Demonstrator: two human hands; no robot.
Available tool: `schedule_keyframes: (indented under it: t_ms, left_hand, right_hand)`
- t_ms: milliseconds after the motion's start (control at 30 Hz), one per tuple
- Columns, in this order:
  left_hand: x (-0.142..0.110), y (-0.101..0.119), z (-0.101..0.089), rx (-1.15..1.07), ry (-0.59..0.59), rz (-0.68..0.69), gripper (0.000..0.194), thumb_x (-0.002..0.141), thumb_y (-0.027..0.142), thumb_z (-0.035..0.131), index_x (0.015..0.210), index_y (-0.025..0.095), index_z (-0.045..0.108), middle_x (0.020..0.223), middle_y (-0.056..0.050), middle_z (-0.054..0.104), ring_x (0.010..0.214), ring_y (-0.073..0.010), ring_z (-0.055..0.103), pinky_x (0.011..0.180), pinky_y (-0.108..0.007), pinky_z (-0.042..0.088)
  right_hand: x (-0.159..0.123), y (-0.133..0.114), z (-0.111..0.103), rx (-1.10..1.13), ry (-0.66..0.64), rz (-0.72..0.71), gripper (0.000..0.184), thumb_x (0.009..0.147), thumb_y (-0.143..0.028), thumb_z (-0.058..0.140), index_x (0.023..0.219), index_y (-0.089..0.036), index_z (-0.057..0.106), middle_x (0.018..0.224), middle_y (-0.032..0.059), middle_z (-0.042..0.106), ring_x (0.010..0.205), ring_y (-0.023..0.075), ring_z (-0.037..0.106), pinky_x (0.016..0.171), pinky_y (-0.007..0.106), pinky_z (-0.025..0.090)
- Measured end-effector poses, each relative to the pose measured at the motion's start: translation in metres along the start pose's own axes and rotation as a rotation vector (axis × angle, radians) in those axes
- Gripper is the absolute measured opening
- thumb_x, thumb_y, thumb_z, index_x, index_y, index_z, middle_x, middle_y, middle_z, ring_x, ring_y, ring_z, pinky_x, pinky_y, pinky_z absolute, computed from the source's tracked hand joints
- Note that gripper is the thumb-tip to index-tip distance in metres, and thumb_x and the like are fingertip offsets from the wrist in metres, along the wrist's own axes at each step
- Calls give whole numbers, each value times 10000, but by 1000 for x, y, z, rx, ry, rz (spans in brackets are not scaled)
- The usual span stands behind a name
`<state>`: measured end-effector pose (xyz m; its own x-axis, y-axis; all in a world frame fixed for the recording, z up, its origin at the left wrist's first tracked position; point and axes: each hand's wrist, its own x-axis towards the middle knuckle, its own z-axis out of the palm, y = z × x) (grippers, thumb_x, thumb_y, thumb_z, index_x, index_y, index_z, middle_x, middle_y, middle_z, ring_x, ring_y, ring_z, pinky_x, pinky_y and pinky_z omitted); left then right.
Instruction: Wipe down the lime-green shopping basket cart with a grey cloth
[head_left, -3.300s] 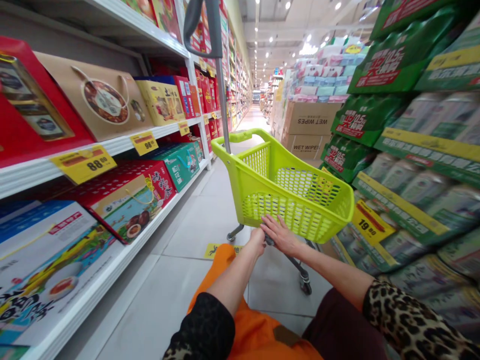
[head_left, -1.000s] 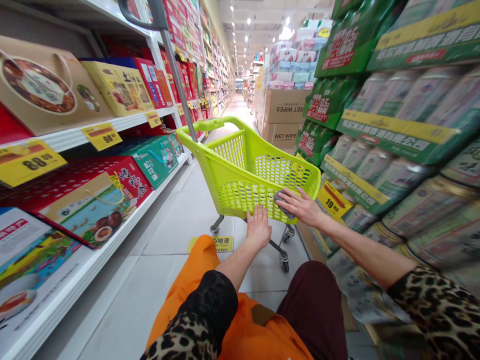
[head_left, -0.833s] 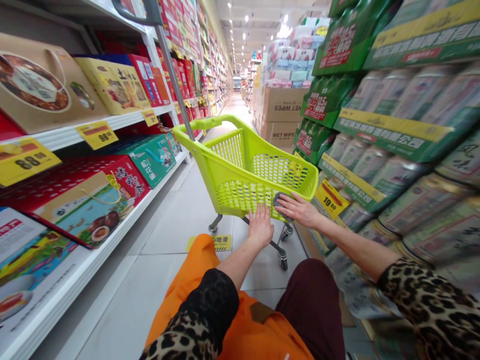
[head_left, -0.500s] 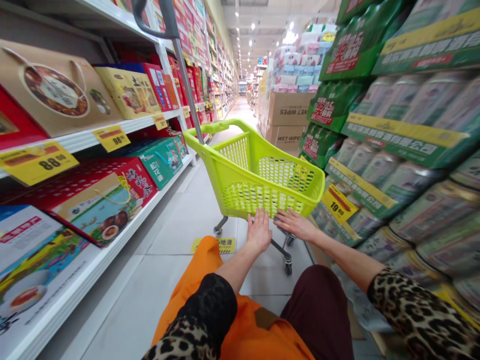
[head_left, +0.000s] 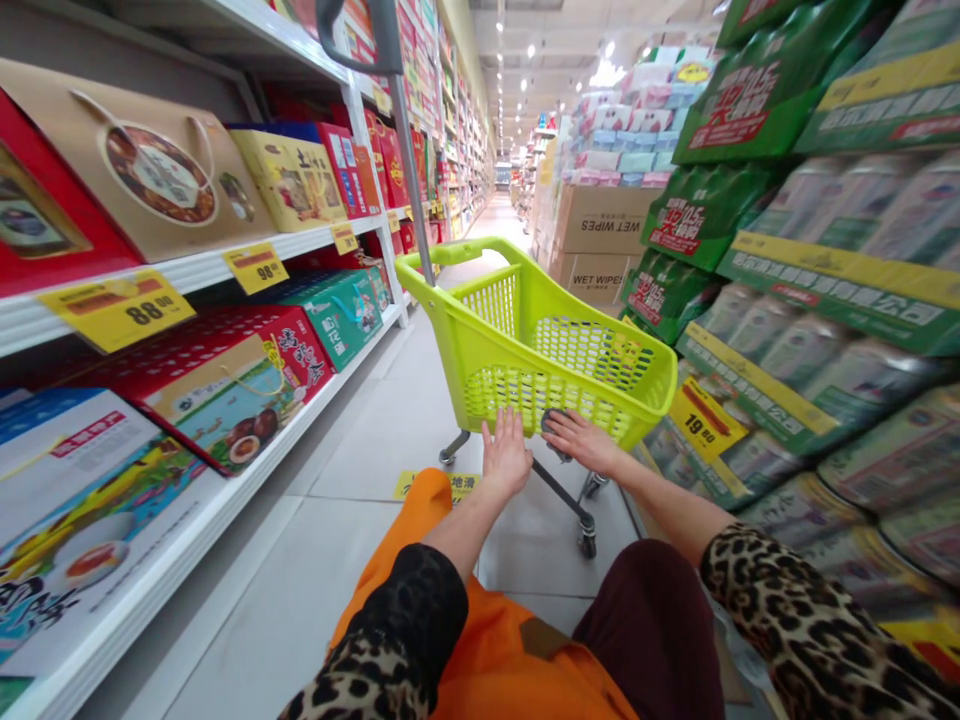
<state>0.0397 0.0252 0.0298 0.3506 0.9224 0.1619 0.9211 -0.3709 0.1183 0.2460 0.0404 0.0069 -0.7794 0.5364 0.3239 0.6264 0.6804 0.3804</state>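
Observation:
A lime-green shopping cart basket (head_left: 491, 325) with slotted walls stands in front of me on a grey wheeled frame (head_left: 559, 490). My left hand (head_left: 507, 455) is at the basket's lower near edge, fingers stretched out and apart, holding nothing. Just right of it, my right hand (head_left: 585, 443) has its fingers laid over a dark grey rounded thing (head_left: 555, 420) against the basket's lower side. What that thing is I cannot make out; the fingers cover part of it. Inside the basket no goods show.
Shelves (head_left: 202, 270) with boxed goods and price tags line the left. Stacked can packs (head_left: 795, 345) rise close on the right, with wet wipes cartons (head_left: 604, 220) behind. A grey pole (head_left: 409, 150) stands up from the basket's left end. A yellow floor sign (head_left: 457, 485) lies below.
The view has turned slightly left, so the cart and shelves sit further right. Both hands have slid left along the basket's lower side, the dark grey thing moving with my right hand.

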Motion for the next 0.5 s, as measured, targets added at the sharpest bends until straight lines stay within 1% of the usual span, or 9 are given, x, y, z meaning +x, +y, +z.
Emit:
schedule_keyframes:
  t_ms: [67,133,200,300,367,433,500]
  left_hand:
    - [-3,-7,-1,3,-2,-4,654,812,324,385,1391,91,186,1480,-113,166,1368,-236,95,1089,-508,120]
    - [-3,-13,-3,6,4,-11,650,817,336,383,1389,90,196,1475,-117,185,1367,-235,102,1090,-507,119]
    - [-1,-19,-5,12,14,-27,643,816,331,384,1386,92,207,1475,-116,183,1367,-233,102,1091,-507,118]
    - [6,-25,-8,22,30,-61,644,809,314,388,1385,91,208,1481,-111,161,1368,-232,95,1091,-507,114]
    - [11,-28,-11,28,48,-75,643,810,312,380,1385,85,203,1482,-110,157,1368,-232,96,1092,-506,109]
    - [14,-31,-14,31,72,-80,639,815,319,367,1385,82,203,1481,-108,160,1367,-232,99,1091,-508,107]
    - [15,-35,-15,36,90,-81,641,818,330,363,1386,84,200,1482,-104,157,1367,-231,98,1090,-512,111]
  right_hand:
    - [-4,-9,8,13,-18,-25,307,863,-115,420,1130,-176,560,1131,111,608,1164,216,474,954,461,381]
    - [5,-9,3,-1,-12,-49,301,869,-122,409,1122,-178,564,1122,104,613,1156,214,482,951,450,386]
    - [26,-2,-13,-34,40,-39,327,867,-116,404,1157,-182,541,1181,98,582,1190,223,449,972,451,363]
    - [69,19,-45,-94,178,52,398,865,-89,381,1239,-193,472,1287,87,501,1267,233,348,1030,479,275]
    - [92,32,-58,-127,217,92,415,871,-94,377,1266,-203,443,1319,82,470,1294,233,299,1050,492,227]
    - [103,38,-58,-134,205,79,405,871,-107,393,1259,-203,453,1321,84,467,1298,237,292,1052,491,220]
    - [101,35,-45,-117,163,41,388,859,-109,419,1231,-195,485,1301,94,486,1283,242,318,1042,482,246]
